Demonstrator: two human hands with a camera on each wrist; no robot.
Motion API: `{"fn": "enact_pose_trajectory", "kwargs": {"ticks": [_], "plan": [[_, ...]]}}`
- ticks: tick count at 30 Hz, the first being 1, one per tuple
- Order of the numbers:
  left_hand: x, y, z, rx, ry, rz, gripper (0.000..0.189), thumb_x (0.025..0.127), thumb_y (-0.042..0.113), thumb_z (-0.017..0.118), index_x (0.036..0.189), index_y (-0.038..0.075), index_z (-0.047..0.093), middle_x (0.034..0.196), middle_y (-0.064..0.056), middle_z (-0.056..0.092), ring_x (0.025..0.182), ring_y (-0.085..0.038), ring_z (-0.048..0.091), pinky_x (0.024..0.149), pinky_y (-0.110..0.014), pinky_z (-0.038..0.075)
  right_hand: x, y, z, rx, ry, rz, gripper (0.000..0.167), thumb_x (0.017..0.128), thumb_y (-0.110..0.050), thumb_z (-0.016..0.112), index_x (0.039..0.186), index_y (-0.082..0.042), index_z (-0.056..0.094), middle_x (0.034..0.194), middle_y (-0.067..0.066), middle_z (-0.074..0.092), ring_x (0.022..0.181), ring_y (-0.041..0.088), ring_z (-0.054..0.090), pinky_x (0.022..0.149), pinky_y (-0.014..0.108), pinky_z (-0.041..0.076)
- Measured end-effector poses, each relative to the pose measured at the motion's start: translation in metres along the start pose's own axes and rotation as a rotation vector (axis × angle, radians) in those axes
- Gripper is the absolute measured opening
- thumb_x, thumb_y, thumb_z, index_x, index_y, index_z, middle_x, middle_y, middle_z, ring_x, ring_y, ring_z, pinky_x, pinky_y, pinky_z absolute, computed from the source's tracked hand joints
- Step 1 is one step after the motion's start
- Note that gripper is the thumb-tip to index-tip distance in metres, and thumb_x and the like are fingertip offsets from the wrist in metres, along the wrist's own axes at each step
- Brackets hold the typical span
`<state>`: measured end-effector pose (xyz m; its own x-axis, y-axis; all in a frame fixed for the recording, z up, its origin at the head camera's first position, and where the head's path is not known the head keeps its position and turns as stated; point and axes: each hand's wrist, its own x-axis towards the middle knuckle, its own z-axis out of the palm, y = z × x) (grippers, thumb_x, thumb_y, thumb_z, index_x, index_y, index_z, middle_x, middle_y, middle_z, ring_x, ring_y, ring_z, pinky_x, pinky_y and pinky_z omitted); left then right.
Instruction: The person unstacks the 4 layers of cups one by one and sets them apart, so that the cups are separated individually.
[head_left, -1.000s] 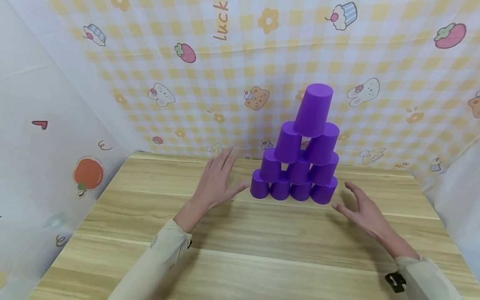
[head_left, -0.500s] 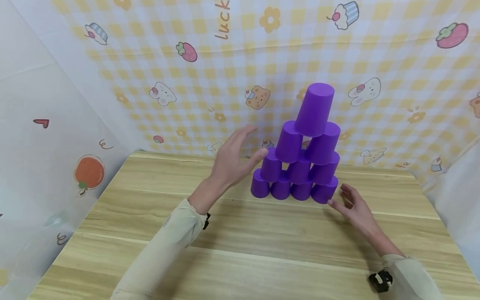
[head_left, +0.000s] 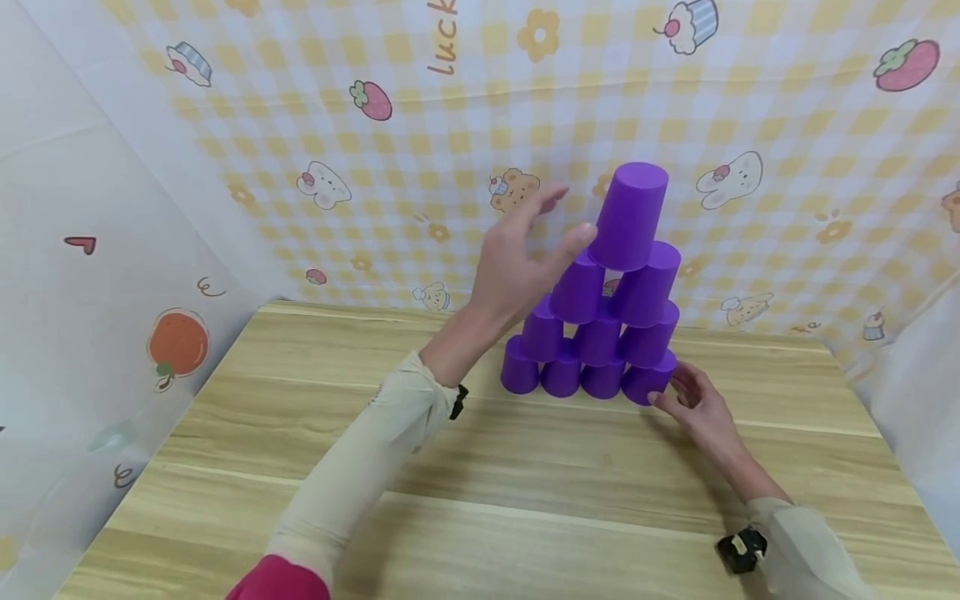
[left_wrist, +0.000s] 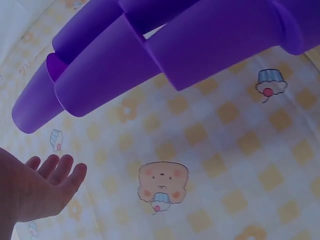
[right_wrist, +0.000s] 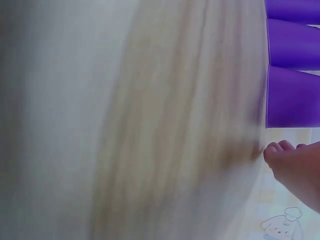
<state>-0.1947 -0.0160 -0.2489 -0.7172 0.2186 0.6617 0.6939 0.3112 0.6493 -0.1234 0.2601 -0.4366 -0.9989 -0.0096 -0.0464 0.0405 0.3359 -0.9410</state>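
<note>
Purple upside-down cups are stacked in a four-tier pyramid, a single top cup (head_left: 630,217) at its peak. My left hand (head_left: 513,267) is raised at the pyramid's left, thumb and fingers spread beside the top cup. In the left wrist view a gap shows between that hand (left_wrist: 42,185) and the top cup (left_wrist: 37,102). Low on the other side, my right hand (head_left: 701,408) curves loosely by the bottom-right cup (head_left: 643,379), its thumb overlapping it. The right wrist view shows the fingers just off that cup's side.
The pyramid stands on a wooden table (head_left: 525,500), near its back edge. Close behind hangs a yellow-checked cloth (head_left: 420,183) with cartoon prints. A white sheet (head_left: 97,333) borders the left, and another pale sheet (head_left: 922,375) the right.
My left hand has risen and moved right, from beside the bottom row up to the top cup. The right hand has drifted left, closer to the bottom-right cup. The pyramid stands unchanged.
</note>
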Motion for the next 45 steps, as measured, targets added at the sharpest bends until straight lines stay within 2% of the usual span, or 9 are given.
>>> {"fn": "enact_pose_trajectory", "kwargs": {"ticks": [5,9,12,17,25,33,37,41,45], "plan": [[0.011,0.008,0.01,-0.004,-0.1,-0.047,0.062,0.085,0.039,0.065,0.137,0.012,0.044,0.137,0.004,0.046,0.122,-0.003,0.04,0.098,-0.019,0.034,0.002,0.0,0.002,0.121,0.004,0.023,0.079,0.089,-0.018,0.064,0.145,0.004,0.013,0.147,0.026,0.022,0.134,0.036,0.023,0.108,0.029,0.027],[0.018,0.014,0.017,-0.041,-0.146,-0.078,0.066,0.084,0.04,0.066,0.139,0.014,0.041,0.139,0.006,0.044,0.123,-0.004,0.04,0.094,-0.018,0.038,0.003,0.002,0.004,0.168,0.008,0.028,0.078,0.089,-0.014,0.064,0.145,0.004,0.012,0.147,0.027,0.021,0.135,0.035,0.023,0.106,0.025,0.029],[0.022,0.018,0.019,-0.045,-0.165,-0.092,0.069,0.083,0.042,0.066,0.14,0.014,0.039,0.139,0.007,0.043,0.123,-0.005,0.039,0.094,-0.017,0.037,0.004,0.004,0.006,0.169,0.013,0.028,0.078,0.089,-0.014,0.064,0.145,0.004,0.013,0.147,0.027,0.021,0.134,0.035,0.024,0.104,0.022,0.031],[0.027,0.022,0.023,0.023,-0.182,-0.065,0.073,0.083,0.043,0.066,0.141,0.012,0.035,0.139,0.004,0.043,0.124,-0.006,0.038,0.098,-0.014,0.03,0.007,0.004,0.01,0.168,0.037,0.021,0.078,0.088,-0.015,0.066,0.145,0.004,0.017,0.146,0.027,0.024,0.134,0.033,0.027,0.102,0.018,0.033],[0.032,0.025,0.031,0.023,-0.177,-0.064,0.076,0.082,0.041,0.068,0.142,0.01,0.033,0.135,0.001,0.046,0.119,-0.003,0.041,0.095,-0.013,0.033,0.01,0.004,0.014,0.138,0.072,0.029,0.074,0.087,-0.012,0.066,0.143,0.004,0.022,0.144,0.025,0.03,0.129,0.025,0.035,0.104,0.023,0.033],[0.037,0.025,0.037,0.045,-0.22,-0.084,0.084,0.083,0.04,0.067,0.146,0.01,0.021,0.138,-0.005,0.042,0.117,-0.008,0.043,0.094,-0.014,0.035,0.016,0.008,0.024,0.156,0.11,-0.009,0.071,0.084,-0.009,0.069,0.14,0.005,0.027,0.132,0.014,0.044,0.11,0.001,0.046,0.096,0.014,0.037],[0.038,0.025,0.039,0.075,-0.253,-0.1,0.085,0.085,0.037,0.065,0.147,0.01,0.014,0.14,-0.007,0.04,0.119,-0.01,0.042,0.097,-0.014,0.033,0.017,0.009,0.026,0.115,0.108,0.001,0.07,0.085,-0.013,0.068,0.141,0.003,0.028,0.133,0.015,0.043,0.117,0.01,0.044,0.097,0.015,0.037],[0.04,0.025,0.041,0.074,-0.253,-0.108,0.08,0.086,0.027,0.065,0.146,0.008,0.015,0.133,-0.008,0.046,0.115,-0.013,0.047,0.092,-0.014,0.037,0.017,0.009,0.025,0.06,0.103,0.012,0.068,0.086,-0.016,0.068,0.141,0.0,0.03,0.135,0.018,0.043,0.123,0.023,0.04,0.098,0.018,0.037],[0.04,0.025,0.042,0.084,-0.247,-0.104,0.078,0.087,0.024,0.064,0.145,0.006,0.017,0.132,-0.009,0.047,0.113,-0.014,0.048,0.09,-0.014,0.038,0.017,0.01,0.024,0.041,0.109,0.004,0.064,0.087,-0.015,0.067,0.139,-0.001,0.034,0.133,0.018,0.045,0.118,0.018,0.043,0.091,0.014,0.039]]}}
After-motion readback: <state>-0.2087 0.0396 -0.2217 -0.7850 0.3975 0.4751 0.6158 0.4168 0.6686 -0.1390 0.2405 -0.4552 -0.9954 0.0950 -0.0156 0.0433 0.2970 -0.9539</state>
